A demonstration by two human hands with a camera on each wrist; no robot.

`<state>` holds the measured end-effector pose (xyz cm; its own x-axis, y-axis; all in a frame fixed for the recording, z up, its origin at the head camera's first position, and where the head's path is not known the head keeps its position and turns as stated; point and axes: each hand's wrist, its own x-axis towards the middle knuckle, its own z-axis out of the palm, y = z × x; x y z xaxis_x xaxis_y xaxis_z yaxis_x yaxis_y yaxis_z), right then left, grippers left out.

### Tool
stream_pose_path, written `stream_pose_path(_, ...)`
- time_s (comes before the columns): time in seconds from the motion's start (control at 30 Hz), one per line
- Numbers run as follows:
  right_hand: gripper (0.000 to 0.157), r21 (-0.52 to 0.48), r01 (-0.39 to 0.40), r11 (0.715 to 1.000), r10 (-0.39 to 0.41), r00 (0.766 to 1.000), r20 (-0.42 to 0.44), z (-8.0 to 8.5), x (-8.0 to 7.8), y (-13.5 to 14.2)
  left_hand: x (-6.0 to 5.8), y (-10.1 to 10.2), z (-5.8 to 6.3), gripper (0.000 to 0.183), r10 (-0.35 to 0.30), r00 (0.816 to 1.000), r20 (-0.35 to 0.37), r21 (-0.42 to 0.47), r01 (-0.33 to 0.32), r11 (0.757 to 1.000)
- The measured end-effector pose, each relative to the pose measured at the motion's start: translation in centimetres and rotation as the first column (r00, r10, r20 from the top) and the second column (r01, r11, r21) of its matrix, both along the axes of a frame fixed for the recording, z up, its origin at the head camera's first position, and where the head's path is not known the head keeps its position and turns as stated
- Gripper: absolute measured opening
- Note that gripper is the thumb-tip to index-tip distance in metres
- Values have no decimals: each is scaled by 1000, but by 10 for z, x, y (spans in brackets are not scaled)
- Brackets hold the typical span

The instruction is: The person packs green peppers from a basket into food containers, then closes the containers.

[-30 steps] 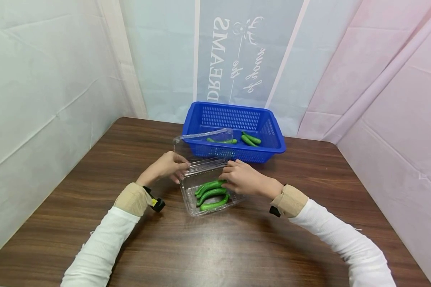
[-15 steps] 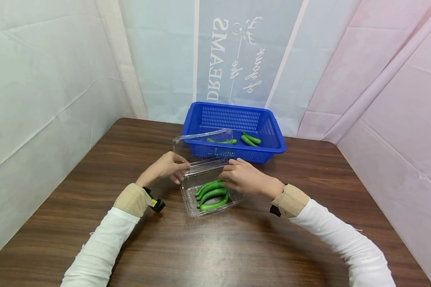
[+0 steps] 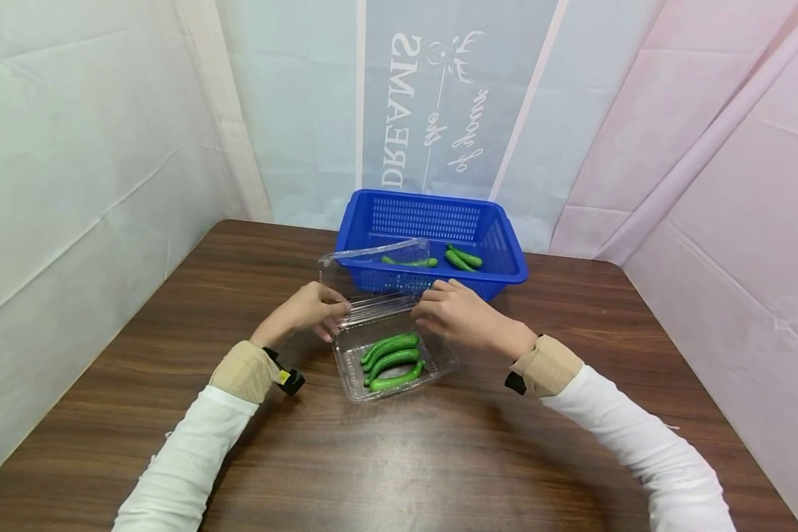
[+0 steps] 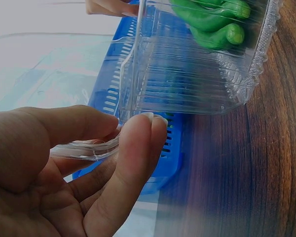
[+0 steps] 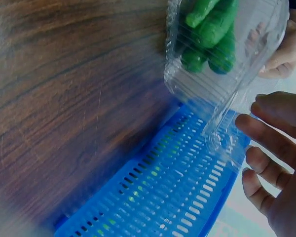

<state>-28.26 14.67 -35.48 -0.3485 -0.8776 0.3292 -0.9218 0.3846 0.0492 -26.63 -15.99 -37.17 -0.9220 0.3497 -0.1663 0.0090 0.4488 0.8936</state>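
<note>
A clear plastic clamshell box [image 3: 442, 360] stands with its lid [image 3: 342, 279] raised toward the back. Several curved green vegetables [image 3: 394, 359], shaped like long peppers, lie side by side in its base. My left hand [image 3: 309, 309] pinches the box at the left end of the hinge; in the left wrist view the thumb [image 4: 84, 121] and fingers close on the plastic edge. My right hand [image 3: 462, 314] is by the hinge's right end. In the right wrist view its fingers [image 5: 266, 133] are loosely bent and spread, fingertips right at the lid's edge, gripping nothing.
Directly behind the box, a blue perforated basket [image 3: 505, 277] holds several more green vegetables [image 3: 464, 258]. The raised lid overlaps the basket's front in the head view. Brown wood-grain table [image 3: 386, 473] lies under everything, with cloth walls around its back and sides.
My right hand has shifted a little back and to the right, off the box's right side, uncovering the ends of the vegetables. The left hand keeps its hold.
</note>
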Motion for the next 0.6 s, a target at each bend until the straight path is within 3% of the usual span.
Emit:
stream_pose_path(0.27, 6, -92, -20, 996, 19, 1000, -17, 7, -7, 6, 0, 0, 0, 31, -3, 1000, 0, 10, 3, 1000)
stream_pose_path(0.4, 1, -96, 18, 995, -16, 1000, 19, 10, -11, 10, 0, 0, 0, 31, -7, 1000, -3, 6, 7, 1000)
stream_pose_path(0.6, 6, -109, 77, 991, -72, 996, 47, 15, -19, 16, 0, -1, 0, 31, -4, 1000, -6, 2, 4, 1000)
